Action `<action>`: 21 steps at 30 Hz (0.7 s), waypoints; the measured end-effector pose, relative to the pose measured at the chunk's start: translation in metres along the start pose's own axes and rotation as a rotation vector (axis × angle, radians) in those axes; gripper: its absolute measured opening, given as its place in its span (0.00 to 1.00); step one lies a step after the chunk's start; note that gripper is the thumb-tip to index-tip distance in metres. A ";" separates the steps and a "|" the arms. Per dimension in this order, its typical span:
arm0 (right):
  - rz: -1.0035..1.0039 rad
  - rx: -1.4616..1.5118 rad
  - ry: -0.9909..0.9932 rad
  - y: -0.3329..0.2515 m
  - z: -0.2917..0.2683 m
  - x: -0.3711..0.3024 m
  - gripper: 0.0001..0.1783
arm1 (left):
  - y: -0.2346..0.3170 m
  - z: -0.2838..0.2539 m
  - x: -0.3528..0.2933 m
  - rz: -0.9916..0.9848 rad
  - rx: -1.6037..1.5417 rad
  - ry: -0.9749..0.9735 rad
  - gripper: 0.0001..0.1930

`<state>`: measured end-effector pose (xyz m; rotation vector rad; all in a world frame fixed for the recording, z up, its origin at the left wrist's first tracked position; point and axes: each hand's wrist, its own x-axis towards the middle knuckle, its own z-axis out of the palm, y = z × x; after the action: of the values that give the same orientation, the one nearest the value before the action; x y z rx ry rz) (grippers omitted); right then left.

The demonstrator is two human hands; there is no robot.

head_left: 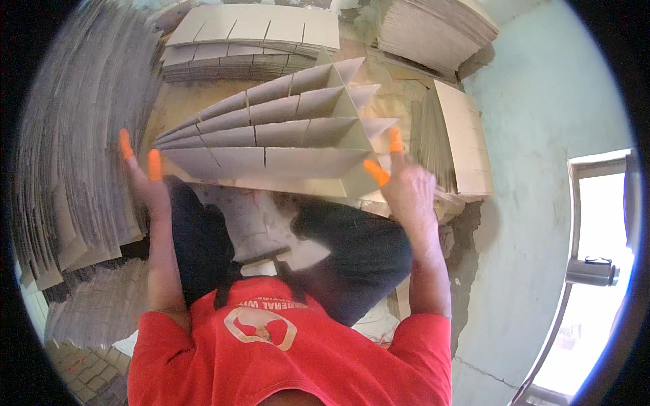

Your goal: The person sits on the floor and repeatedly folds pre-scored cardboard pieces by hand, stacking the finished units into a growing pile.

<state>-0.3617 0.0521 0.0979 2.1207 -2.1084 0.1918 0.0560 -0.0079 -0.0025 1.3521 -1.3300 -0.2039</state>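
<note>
– What lies furthest to your left?

– A broad bank of thin grey-brown cardboard sheets [88,122]. Just beside it is my left hand [144,183], fingers spread in their snug orange fingertip caps [155,164], pinching nothing.

– And in the middle?

– A fan of long grey slotted cardboard strips [284,135], on the flat tan work surface [193,98] in front of me. Its left ends bunch to a point near my left hand; behind it sits a pile of pale, oblong slotted cardboard pieces [254,27]. Towards the right, one straight, pale grey cardboard cross-strip [349,101] runs across the fan, with pointed ends poking out beyond it.

– Further right?

– My right hand [409,183], thumb and forefinger apart, near the cross-strip. It's blurred, so I can't tell whether it touches. Past it stands a stack of rectangular buff cardboard panels [467,139].

– What could go wrong?

– A crooked push on the cross-strip could tear a slot; a knock to the bunched ends could twist the fan and work a strip loose
</note>
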 end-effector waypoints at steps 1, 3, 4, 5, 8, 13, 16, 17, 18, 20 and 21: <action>-0.049 0.026 -0.008 0.010 0.013 -0.011 0.33 | -0.006 0.009 -0.006 -0.093 -0.150 0.027 0.41; -0.158 0.091 -0.023 0.029 0.037 -0.027 0.34 | -0.018 0.025 -0.008 -0.281 -0.435 0.087 0.41; -0.135 0.110 -0.014 0.034 0.036 -0.027 0.35 | -0.026 0.032 -0.005 -0.331 -0.522 0.097 0.41; -0.111 0.128 -0.004 0.039 0.035 -0.026 0.36 | -0.031 0.039 0.000 -0.380 -0.609 0.106 0.41; -0.054 0.148 0.022 0.059 0.038 -0.025 0.41 | -0.026 0.060 0.017 -0.472 -0.783 0.120 0.42; -0.110 0.161 -0.033 0.076 0.048 -0.022 0.41 | -0.033 0.086 0.055 -0.446 -0.692 0.108 0.44; -0.065 0.192 -0.117 0.075 0.038 -0.018 0.39 | -0.065 0.103 0.086 -0.481 -0.729 0.165 0.44; -0.026 0.208 -0.163 0.075 0.032 -0.016 0.39 | -0.073 0.106 0.094 -0.482 -0.740 0.161 0.44; -0.042 0.303 -0.151 0.077 0.030 -0.015 0.38 | -0.081 0.108 0.102 -0.482 -0.750 0.159 0.44; -0.060 0.481 -0.126 0.086 0.028 -0.017 0.35 | -0.089 0.113 0.109 -0.495 -0.788 0.137 0.44; -0.019 0.486 -0.033 0.093 0.029 -0.018 0.35 | -0.090 0.112 0.111 -0.506 -0.814 0.120 0.44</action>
<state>-0.4556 0.0638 0.0672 2.4031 -2.2333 0.7396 0.0588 -0.1841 -0.0446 0.9370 -0.6461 -0.8896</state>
